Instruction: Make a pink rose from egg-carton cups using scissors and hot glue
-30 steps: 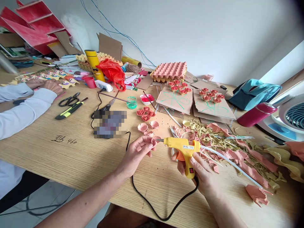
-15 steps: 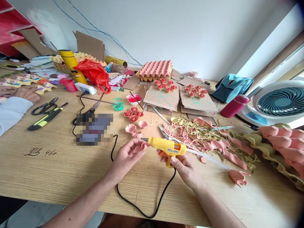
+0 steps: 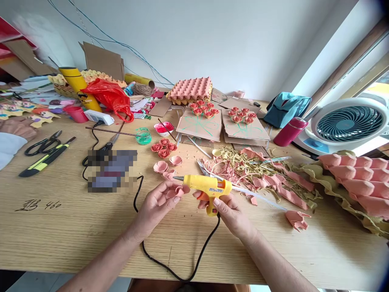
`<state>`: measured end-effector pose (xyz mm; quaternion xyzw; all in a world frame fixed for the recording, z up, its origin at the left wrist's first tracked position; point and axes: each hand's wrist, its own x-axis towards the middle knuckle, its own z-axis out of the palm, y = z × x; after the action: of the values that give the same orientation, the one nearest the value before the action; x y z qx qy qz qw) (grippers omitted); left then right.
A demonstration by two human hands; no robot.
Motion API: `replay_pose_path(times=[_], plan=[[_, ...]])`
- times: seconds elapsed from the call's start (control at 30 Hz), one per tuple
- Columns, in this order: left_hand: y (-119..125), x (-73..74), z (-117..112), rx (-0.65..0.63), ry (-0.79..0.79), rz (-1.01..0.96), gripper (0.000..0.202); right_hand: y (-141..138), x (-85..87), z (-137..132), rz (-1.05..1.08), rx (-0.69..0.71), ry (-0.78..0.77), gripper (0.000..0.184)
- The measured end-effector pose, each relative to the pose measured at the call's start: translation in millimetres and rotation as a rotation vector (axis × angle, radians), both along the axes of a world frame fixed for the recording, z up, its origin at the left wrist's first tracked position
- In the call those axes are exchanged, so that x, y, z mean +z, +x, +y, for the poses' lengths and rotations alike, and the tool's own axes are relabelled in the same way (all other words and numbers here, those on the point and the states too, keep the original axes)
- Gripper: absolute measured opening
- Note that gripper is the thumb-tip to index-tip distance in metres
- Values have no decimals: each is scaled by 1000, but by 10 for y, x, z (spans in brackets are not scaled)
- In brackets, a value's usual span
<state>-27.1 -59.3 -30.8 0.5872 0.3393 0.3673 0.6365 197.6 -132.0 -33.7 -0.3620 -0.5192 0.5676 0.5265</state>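
Observation:
Between the thumb and fingers of my left hand (image 3: 158, 205) is a small pink egg-carton petal piece (image 3: 177, 191). My right hand (image 3: 232, 211) grips the handle of a yellow hot glue gun (image 3: 205, 185), its nozzle pointing left just above the petal piece. A clear glue stick (image 3: 258, 195) sticks out of the gun's back, and a black cord (image 3: 200, 259) hangs from its handle. Just beyond my left hand sit several pink carton cups (image 3: 160, 166) and several red painted paper roses (image 3: 164, 153). A cut pink carton piece (image 3: 298, 220) lies right of my right hand.
Carton scraps (image 3: 258, 174) spread over the table's right middle, beside stacked egg trays (image 3: 349, 178). Cardboard sheets with roses (image 3: 199, 125) stand behind. Scissors (image 3: 103, 152), a utility knife (image 3: 47, 158) and a blurred object (image 3: 111, 172) lie left. Another person's hand (image 3: 18, 129) is at far left.
The view has shifted slightly, so most things appear farther left. Both hands keep their holds, and the glue gun's nozzle stays near the petal piece.

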Motion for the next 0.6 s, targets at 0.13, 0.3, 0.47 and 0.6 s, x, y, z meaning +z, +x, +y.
replay_pose_path(times=[0.13,0.3,0.47,0.6], plan=[[-7,-16,-3,-1,-6,-10,26,-2,12,-3,-12,-6,2,42],[30,-6,-7,113,-7,-42,31,9,54,-67,-193,-67,18,41],[39,-7,17,229,2,-65,37,38,-21,-114,-425,-183,71,37],[40,-14,32,279,15,-47,38,41,-44,-123,-484,-208,114,40]])
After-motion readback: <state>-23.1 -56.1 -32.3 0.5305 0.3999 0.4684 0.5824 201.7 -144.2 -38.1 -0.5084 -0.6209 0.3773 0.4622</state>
